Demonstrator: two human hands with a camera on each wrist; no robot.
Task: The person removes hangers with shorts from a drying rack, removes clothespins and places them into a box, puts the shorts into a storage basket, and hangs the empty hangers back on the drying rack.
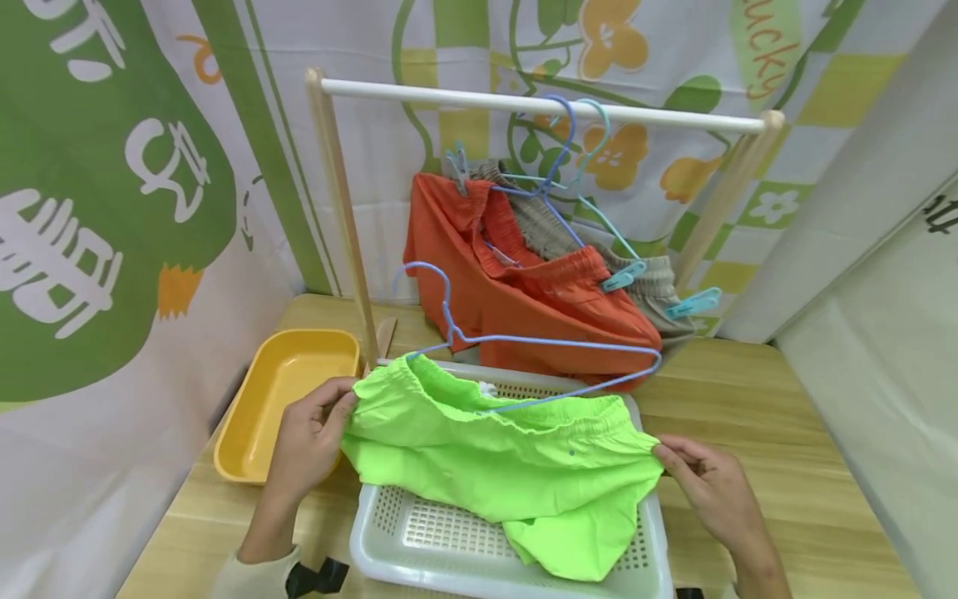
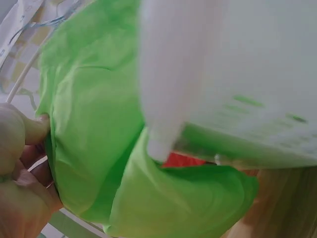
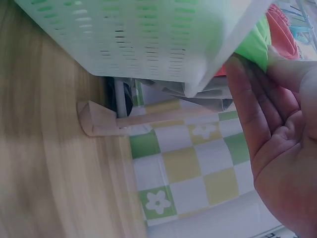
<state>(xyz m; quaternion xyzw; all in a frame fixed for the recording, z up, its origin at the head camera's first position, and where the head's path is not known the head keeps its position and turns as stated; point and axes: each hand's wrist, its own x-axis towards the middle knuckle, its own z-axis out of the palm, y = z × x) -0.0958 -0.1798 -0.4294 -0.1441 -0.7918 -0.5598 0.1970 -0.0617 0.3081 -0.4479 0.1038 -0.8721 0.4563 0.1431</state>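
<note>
Neon green shorts [image 1: 479, 466] are stretched wide by the waistband over a white perforated basket [image 1: 419, 574]. My left hand [image 1: 310, 433] pinches the left end of the waistband between thumb and fingers. At the other end, my right hand [image 1: 707, 487] pinches the right side of the waistband. A blue hanger [image 1: 554, 339] slants through the waist opening; its hook points up-left and its right end sticks out above the shorts. In the left wrist view the green cloth [image 2: 94, 139] hangs beside the left fingers, and the right wrist view has a green corner in the right fingertips.
Behind stands a wooden rack with a white rail [image 1: 464, 98]. Orange-red shorts [image 1: 479, 274] and grey shorts [image 1: 531, 220] hang from it on hangers, clipped with clothespins [image 1: 624, 274]. To the left, a yellow tray [image 1: 254, 408] sits on the wooden table [image 1: 786, 466].
</note>
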